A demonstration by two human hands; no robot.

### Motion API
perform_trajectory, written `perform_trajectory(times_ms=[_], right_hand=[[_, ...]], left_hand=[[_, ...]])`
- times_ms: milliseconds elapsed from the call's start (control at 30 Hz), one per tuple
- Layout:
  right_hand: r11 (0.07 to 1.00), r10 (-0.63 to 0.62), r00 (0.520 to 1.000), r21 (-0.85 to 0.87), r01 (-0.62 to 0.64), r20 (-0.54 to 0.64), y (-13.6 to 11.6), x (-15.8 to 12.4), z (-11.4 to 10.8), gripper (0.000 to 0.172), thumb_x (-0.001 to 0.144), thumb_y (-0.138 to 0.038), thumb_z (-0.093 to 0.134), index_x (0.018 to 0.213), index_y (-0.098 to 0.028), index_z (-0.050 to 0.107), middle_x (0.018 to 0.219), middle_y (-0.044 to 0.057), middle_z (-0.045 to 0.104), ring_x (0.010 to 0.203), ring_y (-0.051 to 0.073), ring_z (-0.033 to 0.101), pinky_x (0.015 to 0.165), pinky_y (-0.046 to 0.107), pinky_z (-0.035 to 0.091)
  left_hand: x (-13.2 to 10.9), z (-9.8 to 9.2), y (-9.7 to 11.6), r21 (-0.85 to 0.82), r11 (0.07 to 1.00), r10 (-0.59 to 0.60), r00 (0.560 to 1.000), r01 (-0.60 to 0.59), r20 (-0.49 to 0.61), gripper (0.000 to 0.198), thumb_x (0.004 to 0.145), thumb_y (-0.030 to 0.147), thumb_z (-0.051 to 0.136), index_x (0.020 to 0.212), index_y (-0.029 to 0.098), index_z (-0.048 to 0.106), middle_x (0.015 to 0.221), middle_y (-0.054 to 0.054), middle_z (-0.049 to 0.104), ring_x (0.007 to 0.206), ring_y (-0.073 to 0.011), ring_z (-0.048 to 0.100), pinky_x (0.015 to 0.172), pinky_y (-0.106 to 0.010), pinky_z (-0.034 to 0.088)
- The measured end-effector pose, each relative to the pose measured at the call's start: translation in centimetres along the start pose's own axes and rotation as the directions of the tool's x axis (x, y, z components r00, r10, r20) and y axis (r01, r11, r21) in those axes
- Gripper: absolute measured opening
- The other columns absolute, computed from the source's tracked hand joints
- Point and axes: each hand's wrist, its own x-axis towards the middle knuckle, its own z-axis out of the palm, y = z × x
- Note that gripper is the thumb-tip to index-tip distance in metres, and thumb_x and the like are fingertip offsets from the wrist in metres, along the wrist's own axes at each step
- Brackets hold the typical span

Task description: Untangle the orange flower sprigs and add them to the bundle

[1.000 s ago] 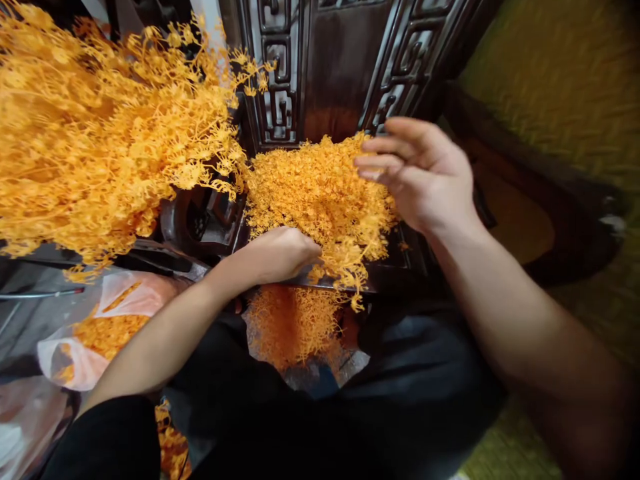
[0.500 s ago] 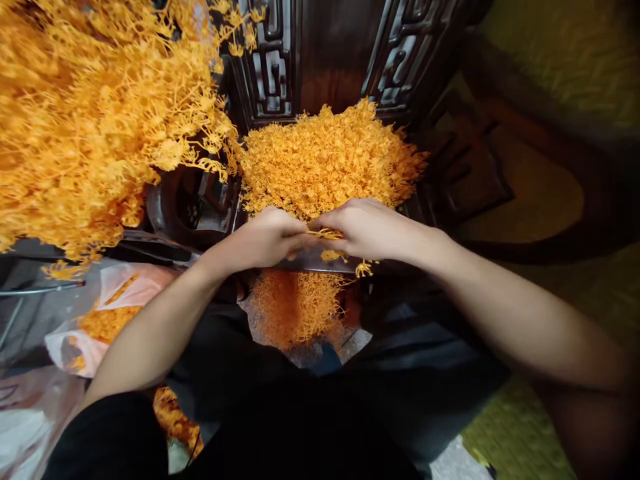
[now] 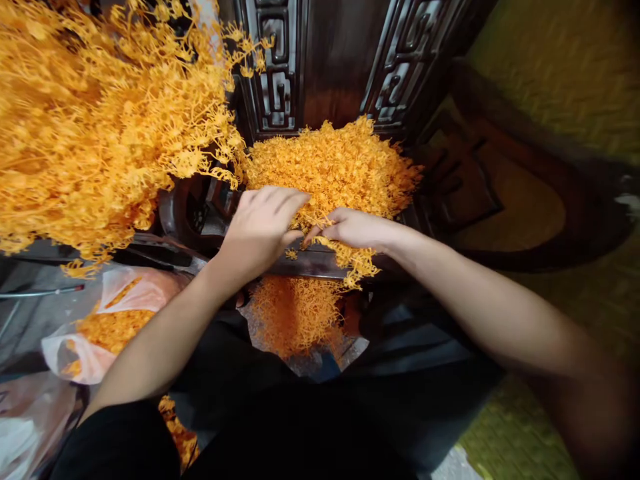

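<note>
The right hand (image 3: 345,230) pinches a few orange sprigs (image 3: 357,260) at the seat's front edge, while the left hand (image 3: 265,220), fingers loosely apart, hovers just beside them and covers the near-left corner of the orange heap (image 3: 335,160). Beyond the heap rises the carved chair back (image 3: 333,60); a larger orange mass (image 3: 100,133) crowds in from the left.

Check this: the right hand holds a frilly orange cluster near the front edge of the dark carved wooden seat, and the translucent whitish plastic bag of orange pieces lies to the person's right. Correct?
No: the translucent whitish plastic bag of orange pieces lies to the person's left, as the head view shows. The right hand does hold the frilly orange cluster as stated.
</note>
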Motion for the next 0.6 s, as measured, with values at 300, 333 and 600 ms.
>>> perform_trajectory(times_ms=[300, 333, 600], right_hand=[[0.954, -0.220, 0.859, 0.285, 0.091, 0.462, 0.1, -0.3, -1.3, 0.022, 0.078, -0.026, 0.060, 0.085, -0.017, 0.079, 0.056, -0.002, 0.056, 0.055, 0.011, 0.049, 0.059, 0.028, 0.043], [0.950, -0.224, 0.830, 0.303, 0.070, 0.510, 0.1, -0.2, -1.4, 0.022, 0.079, -0.027, 0.060, 0.086, -0.015, 0.078, 0.056, -0.002, 0.055, 0.053, 0.011, 0.048, 0.059, 0.027, 0.043], [0.992, -0.097, 0.909, 0.118, 0.054, 0.405, 1.2, 0.2, -1.4, 0.016, 0.074, -0.029, 0.062, 0.073, -0.014, 0.067, 0.060, -0.001, 0.056, 0.054, 0.010, 0.046, 0.054, 0.025, 0.039]], left_hand=[[0.2, 1.1, -0.1, -0.182, 0.924, 0.353, 0.933, -0.336, 0.066, 0.035, 0.103, 0.033, 0.053, 0.133, 0.017, 0.062, 0.127, -0.013, 0.071, 0.120, -0.0215, 0.066, 0.102, -0.037, 0.052], [0.2, 1.1, -0.1, -0.248, 0.910, 0.356, 0.933, -0.333, 0.052, 0.033, 0.102, 0.032, 0.056, 0.130, 0.017, 0.064, 0.123, -0.012, 0.073, 0.116, -0.0202, 0.068, 0.099, -0.035, 0.053], [-0.3, 2.5, 2.3, -0.213, 0.975, 0.077, 0.996, -0.065, 0.050, 0.029, 0.089, 0.035, 0.076, 0.110, 0.015, 0.070, 0.094, -0.006, 0.073, 0.084, -0.0174, 0.068, 0.073, -0.029, 0.050]])
